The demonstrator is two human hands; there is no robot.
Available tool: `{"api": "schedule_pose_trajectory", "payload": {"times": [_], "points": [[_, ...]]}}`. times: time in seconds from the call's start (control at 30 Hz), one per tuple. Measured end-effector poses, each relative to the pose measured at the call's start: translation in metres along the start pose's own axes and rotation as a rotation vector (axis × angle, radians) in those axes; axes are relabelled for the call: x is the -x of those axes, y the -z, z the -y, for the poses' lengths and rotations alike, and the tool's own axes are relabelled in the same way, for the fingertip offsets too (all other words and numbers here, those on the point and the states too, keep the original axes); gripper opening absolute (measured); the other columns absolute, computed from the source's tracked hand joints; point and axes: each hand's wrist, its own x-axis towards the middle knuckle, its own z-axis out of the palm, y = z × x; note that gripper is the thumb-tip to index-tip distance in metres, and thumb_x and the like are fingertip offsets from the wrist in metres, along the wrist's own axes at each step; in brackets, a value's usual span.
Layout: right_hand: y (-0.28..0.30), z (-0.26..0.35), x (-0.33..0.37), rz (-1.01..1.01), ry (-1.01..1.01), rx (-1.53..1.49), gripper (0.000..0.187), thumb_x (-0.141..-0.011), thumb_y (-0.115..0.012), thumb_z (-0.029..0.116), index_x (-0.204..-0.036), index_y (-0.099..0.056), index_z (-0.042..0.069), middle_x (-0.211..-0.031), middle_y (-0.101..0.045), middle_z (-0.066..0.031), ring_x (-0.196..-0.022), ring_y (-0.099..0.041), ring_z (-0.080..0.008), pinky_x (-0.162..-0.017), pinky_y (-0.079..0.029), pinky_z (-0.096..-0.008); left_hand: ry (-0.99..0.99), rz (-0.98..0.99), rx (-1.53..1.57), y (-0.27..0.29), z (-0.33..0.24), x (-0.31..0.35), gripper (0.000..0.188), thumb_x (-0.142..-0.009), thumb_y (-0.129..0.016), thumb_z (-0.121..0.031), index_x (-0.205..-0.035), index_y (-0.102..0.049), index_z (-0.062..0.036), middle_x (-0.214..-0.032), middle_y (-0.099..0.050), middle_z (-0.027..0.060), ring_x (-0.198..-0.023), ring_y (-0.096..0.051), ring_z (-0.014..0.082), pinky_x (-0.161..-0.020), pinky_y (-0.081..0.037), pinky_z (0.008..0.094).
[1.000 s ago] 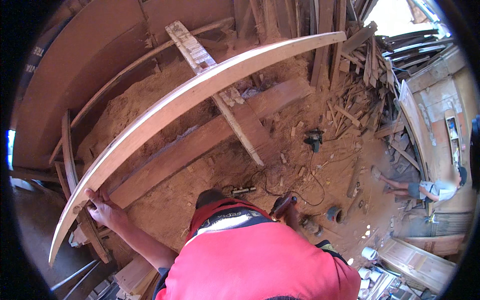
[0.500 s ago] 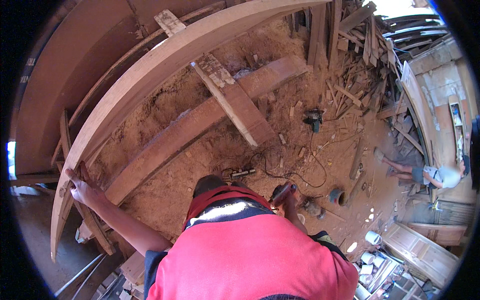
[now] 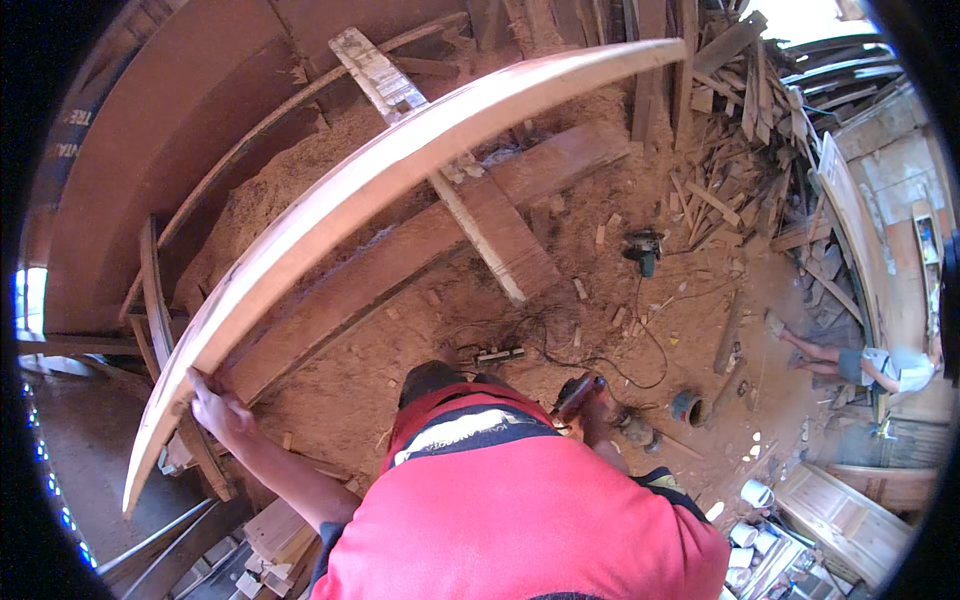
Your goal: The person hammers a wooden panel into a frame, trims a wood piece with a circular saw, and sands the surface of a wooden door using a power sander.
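Since half a second ago, your curved beam (image 3: 390, 160) has come down in view at its far end. Your left fingers (image 3: 200, 387) grasp its edge toward the near end; from them it arcs up and rightward, crossing over a plank (image 3: 378, 75). Your right hand (image 3: 600, 418) is wrapped around a red tool (image 3: 574, 397). Ahead and right of those fingers, a dark corded tool (image 3: 646, 257) sits on the floor (image 3: 690, 330).
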Motion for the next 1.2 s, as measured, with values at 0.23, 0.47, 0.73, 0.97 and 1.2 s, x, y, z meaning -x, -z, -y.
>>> {"api": "schedule_pose_trajectory", "payload": {"times": [0.23,0.47,0.73,0.97,1.2], "points": [[0.019,0.007,-0.017,-0.077,0.004,-0.040,0.036,-0.100,-0.065,0.031,-0.125,-0.059,0.005,-0.089,-0.068,-0.0023,-0.075,-0.067,-0.0214,-0.064,-0.058,-0.0355,0.407,-0.204,0.131,-0.004,0.056,0.135,0.072,-0.097,-0.059,-0.060,-0.151,-0.045,-0.0144,-0.146,-0.053,0.0158,-0.133,-0.048,0.0322,-0.108,-0.043,0.0542],[0.037,0.056,-0.029,-0.141,0.066,-0.141,0.038,-0.100,-0.066,0.031,-0.127,-0.059,0.004,-0.089,-0.068,-0.0026,-0.075,-0.067,-0.0217,-0.064,-0.058,-0.0351,0.746,-0.173,0.280,0.081,0.295,0.121,0.083,-0.093,-0.046,-0.073,-0.158,-0.037,-0.0217,-0.162,-0.038,0.0111,-0.147,-0.037,0.0372,-0.114,-0.036,0.0641],[0.031,0.067,0.051,0.007,0.354,-0.584,0.044,-0.104,-0.054,0.042,-0.137,-0.054,0.013,-0.109,-0.067,-0.0013,-0.094,-0.067,-0.0180,-0.079,-0.057,-0.0344,0.829,-0.277,0.404,0.055,0.324,0.115,0.099,-0.089,-0.020,-0.085,-0.161,-0.034,-0.0177,-0.166,-0.033,0.0116,-0.150,-0.034,0.0386,-0.120,-0.030,0.0597],[0.137,0.046,0.042,0.623,0.562,-0.889,0.049,-0.100,-0.055,0.042,-0.138,-0.054,0.012,-0.122,-0.065,-0.0039,-0.106,-0.066,-0.0202,-0.090,-0.057,-0.0371,0.970,-0.444,0.426,-0.022,0.290,0.139,0.106,-0.087,-0.013,-0.090,-0.162,-0.032,-0.0172,-0.166,-0.033,0.0129,-0.151,-0.034,0.0389,-0.122,-0.028,0.0610],[0.052,0.128,0.041,-0.065,0.359,-0.837,0.028,-0.096,-0.056,0.039,-0.106,-0.060,0.013,-0.080,-0.054,0.0014,-0.062,-0.055,-0.0152,-0.051,-0.047,-0.0332,0.851,-0.418,0.439,0.031,0.310,0.111,0.106,-0.089,-0.008,-0.088,-0.161,-0.031,-0.0139,-0.166,-0.033,0.0132,-0.149,-0.037,0.0393,-0.121,-0.030,0.0605]]}}
